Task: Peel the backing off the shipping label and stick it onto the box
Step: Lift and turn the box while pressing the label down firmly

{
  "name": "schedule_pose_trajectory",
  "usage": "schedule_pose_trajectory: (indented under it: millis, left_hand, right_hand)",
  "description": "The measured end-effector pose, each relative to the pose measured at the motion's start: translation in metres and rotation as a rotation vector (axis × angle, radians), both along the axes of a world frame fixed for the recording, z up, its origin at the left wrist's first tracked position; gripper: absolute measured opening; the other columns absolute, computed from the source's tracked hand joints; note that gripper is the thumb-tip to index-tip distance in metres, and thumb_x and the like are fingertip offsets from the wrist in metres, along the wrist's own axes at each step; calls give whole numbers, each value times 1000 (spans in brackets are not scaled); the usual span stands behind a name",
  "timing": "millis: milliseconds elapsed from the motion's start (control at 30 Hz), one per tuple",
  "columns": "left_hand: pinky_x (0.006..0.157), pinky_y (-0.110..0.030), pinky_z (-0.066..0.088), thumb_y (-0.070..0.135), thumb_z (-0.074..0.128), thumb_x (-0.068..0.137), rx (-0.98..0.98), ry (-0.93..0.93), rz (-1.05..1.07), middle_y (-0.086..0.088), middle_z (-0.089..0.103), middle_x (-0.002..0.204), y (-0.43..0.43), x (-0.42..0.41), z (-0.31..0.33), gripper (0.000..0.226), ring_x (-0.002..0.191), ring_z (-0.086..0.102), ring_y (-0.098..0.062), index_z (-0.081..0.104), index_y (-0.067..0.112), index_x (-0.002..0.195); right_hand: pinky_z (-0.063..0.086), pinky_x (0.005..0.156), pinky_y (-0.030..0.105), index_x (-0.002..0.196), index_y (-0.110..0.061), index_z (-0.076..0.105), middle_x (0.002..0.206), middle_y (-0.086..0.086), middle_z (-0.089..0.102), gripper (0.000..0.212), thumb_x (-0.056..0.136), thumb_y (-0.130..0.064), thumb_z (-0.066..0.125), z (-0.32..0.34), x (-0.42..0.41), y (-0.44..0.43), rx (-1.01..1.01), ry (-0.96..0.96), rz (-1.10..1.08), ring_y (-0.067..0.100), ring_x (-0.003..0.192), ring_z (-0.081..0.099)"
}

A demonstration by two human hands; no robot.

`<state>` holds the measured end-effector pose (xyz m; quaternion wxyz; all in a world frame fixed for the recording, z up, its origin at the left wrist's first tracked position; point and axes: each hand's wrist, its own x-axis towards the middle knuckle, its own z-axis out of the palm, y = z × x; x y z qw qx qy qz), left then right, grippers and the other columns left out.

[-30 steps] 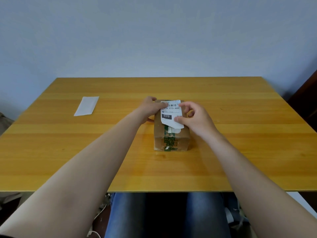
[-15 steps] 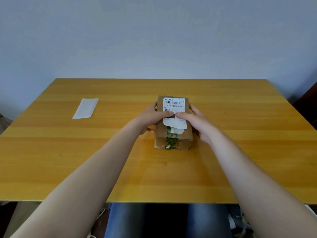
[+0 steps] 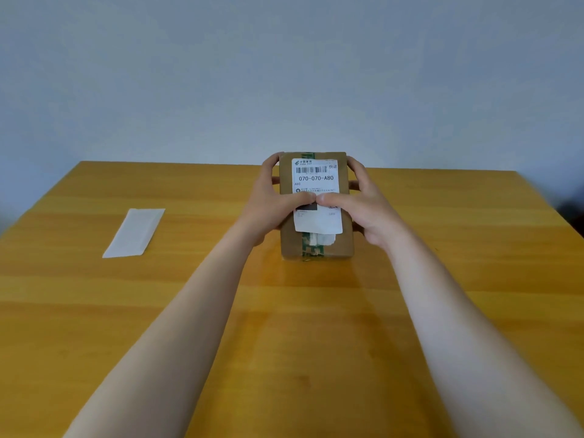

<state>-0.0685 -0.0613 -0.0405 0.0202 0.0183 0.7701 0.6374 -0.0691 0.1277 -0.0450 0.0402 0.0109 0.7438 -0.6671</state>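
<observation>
A small brown cardboard box with green tape stands tilted up on the wooden table, its top face turned toward me. A white shipping label with a barcode and "070-070-A80" lies flat on that face. My left hand grips the box's left side and my right hand its right side. Both thumbs meet across the label's middle, pressing on it. Fingers of both hands curl behind the box's top corners. Below the label an older torn white sticker shows on the green tape.
The peeled white backing strip lies flat on the wooden table to the left, well apart from the box. A plain grey-blue wall stands behind the table's far edge.
The label went from held loosely above the box to lying flat on its face. Both hands closed around the box sides and tipped it up; the thumbs moved onto the label's middle.
</observation>
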Motion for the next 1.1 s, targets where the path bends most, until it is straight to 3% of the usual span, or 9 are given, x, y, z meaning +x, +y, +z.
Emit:
schedule_pose_trajectory:
  millis: [233, 467, 667, 833, 967, 1100]
  left_hand:
    - [68, -27, 64, 24, 92, 78, 0, 90, 32, 21, 59, 117, -4, -32, -7, 85, 112, 69, -14, 39, 48, 141]
    - [80, -35, 66, 26, 93, 75, -18, 165, 92, 11, 62, 129, 2, -53, -23, 82, 130, 58, -11, 44, 42, 139]
    - [79, -31, 66, 27, 92, 76, -18, 211, 134, 11, 58, 132, 6, -58, -26, 78, 131, 56, -11, 44, 43, 135]
    - [79, -37, 67, 26, 92, 77, 29, 206, 170, 6, 60, 127, 11, -57, -21, 71, 122, 65, -17, 49, 38, 132]
    - [79, -43, 67, 24, 92, 77, 72, 185, 192, 6, 64, 116, 12, -56, -18, 65, 110, 72, -18, 52, 37, 127]
    - [73, -36, 67, 20, 89, 79, 81, 202, 203, 5, 64, 111, 14, -53, -11, 59, 102, 74, -16, 54, 36, 124]
  right_hand:
    - [61, 65, 21, 138, -51, 45, 122, -5, 65, 85, 79, -13, 91, -5, -27, 2, 11, 90, -4, 10, 102, 73]
    - [57, 61, 14, 140, -45, 44, 118, -10, 63, 85, 78, -12, 92, -13, -44, 4, -1, 148, -38, 5, 104, 69]
    - [57, 62, 14, 134, -46, 44, 116, -10, 60, 79, 78, -17, 93, -11, -50, 6, 35, 199, -60, 3, 101, 68]
    - [58, 62, 15, 130, -45, 49, 119, -4, 62, 72, 77, -27, 94, -12, -52, 4, 68, 240, -101, 4, 101, 69]
    - [61, 70, 23, 128, -45, 51, 117, -5, 62, 67, 78, -29, 92, -12, -52, 2, 84, 257, -130, 9, 103, 71]
    - [62, 67, 23, 128, -41, 53, 114, -4, 62, 65, 78, -29, 92, -9, -51, 0, 76, 271, -152, 7, 94, 73]
